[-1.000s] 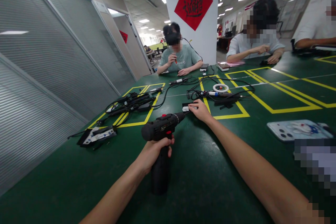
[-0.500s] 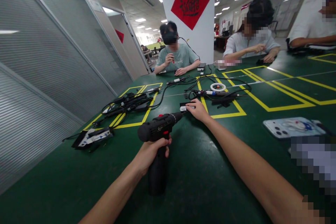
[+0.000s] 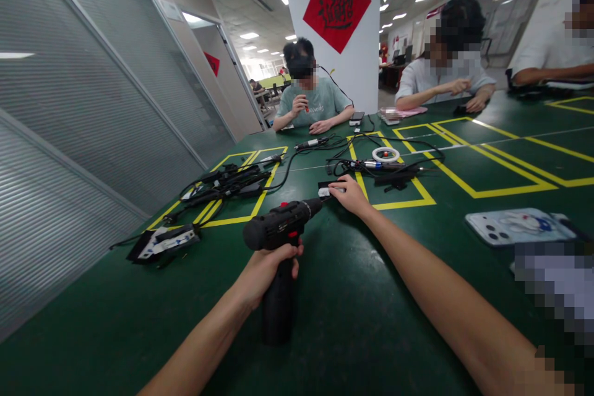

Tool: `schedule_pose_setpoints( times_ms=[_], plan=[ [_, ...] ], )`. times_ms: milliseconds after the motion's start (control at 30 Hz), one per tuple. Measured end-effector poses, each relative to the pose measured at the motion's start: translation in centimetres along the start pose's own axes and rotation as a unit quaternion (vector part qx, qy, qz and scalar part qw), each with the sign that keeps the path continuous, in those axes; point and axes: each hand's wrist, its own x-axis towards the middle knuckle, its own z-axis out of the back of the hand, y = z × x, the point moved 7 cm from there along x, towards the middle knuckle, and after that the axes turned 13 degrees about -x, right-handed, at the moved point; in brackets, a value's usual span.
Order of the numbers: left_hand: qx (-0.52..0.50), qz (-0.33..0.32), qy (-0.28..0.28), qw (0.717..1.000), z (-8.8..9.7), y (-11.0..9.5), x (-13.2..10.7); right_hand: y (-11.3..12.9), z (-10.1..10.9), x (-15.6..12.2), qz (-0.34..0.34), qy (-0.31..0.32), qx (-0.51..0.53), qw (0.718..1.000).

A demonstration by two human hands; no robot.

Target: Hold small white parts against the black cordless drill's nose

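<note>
A black cordless drill (image 3: 273,229) with red buttons is in my left hand (image 3: 273,266), whose fingers wrap round its grip. The drill lies tilted, its chuck pointing away and to the right. At the chuck's tip is a small black piece with a white label (image 3: 325,192). The fingers of my right hand (image 3: 349,193) close on the right end of this piece, thumb side toward the drill. Whether the bit touches the piece is too small to tell.
Tangled black cables (image 3: 227,182) lie at the left, with black-and-white strips (image 3: 169,241) nearer. Behind my right hand are a pen-like tool (image 3: 375,165) and a white ring (image 3: 385,154). A phone (image 3: 517,226) lies at the right. Co-workers sit across the green table (image 3: 371,322).
</note>
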Motion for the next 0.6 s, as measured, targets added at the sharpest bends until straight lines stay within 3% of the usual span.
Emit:
schedule_pose_setpoints(
  times_ms=[600],
  plan=[
    [-0.005,-0.001,0.001,1.0,0.03,0.0,-0.08,0.25,0.21,-0.05,0.009,-0.001,0.001,1.0]
  ],
)
